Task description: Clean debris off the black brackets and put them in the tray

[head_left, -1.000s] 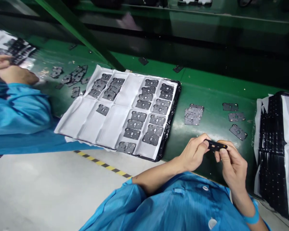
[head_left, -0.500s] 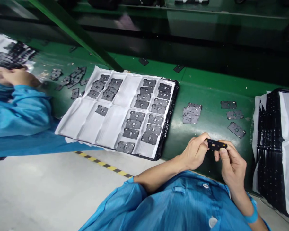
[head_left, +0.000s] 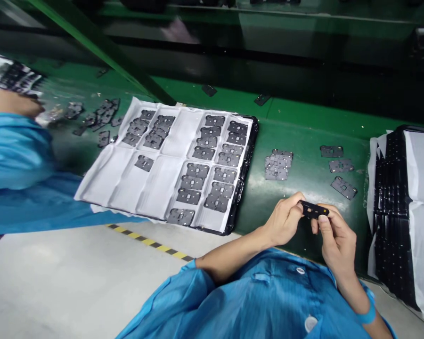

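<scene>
Left hand and right hand pinch opposite ends of one black cutout plate, just inside the front edge of the green bench, room remaining either side before the lined compartment tray and tray stack

The black part, with a gold spot at one end, is held between left hand and right hand.

text: none legible | labels, brands, numbers: none legible | signs: yellow-and-black striped tape along the floor
</scene>
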The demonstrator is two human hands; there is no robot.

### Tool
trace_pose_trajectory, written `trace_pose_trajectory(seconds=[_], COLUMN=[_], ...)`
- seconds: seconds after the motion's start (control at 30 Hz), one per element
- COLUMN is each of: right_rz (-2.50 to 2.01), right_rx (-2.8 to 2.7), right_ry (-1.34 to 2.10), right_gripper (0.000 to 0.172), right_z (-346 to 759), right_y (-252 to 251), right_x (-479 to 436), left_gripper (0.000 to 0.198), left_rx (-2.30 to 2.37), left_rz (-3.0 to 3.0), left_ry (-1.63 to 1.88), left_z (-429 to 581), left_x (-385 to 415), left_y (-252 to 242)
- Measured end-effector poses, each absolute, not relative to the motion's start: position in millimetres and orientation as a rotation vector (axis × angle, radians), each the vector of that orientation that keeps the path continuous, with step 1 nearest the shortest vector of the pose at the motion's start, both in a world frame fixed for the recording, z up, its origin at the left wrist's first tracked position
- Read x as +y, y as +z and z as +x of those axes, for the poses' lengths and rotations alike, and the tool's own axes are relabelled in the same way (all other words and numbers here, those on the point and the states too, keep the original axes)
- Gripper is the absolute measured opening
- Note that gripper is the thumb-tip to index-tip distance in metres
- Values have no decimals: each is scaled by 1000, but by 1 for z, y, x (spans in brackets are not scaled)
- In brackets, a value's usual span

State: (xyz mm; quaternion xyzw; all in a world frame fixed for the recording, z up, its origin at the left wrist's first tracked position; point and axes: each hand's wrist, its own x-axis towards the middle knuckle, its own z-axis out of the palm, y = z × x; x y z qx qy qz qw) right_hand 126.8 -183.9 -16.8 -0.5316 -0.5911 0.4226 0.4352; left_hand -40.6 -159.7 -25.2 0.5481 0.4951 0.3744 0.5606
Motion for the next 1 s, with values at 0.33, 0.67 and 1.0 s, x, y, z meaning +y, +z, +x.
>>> trace_pose_trajectory(seconds=[0.33,0.67,1.0], right_rz=[-1390,-1396,-1480], right_rx=[-1445,-1525,-1467], right_ry=[1066,1237,1058], right_gripper=[37,17,25], right_z=[130,141,135], right_y=[-13,-14,-8], right_x=[-181,-179,-178], left_gripper=[13,6,9], left_rx=[1053,1129,1123], left_rz=[1400,1342,1466], left_ry=[745,777,643], left_z=[-55,-53,-54], left_x=[-155,-156,-154], left_y=[-10,-11,-2])
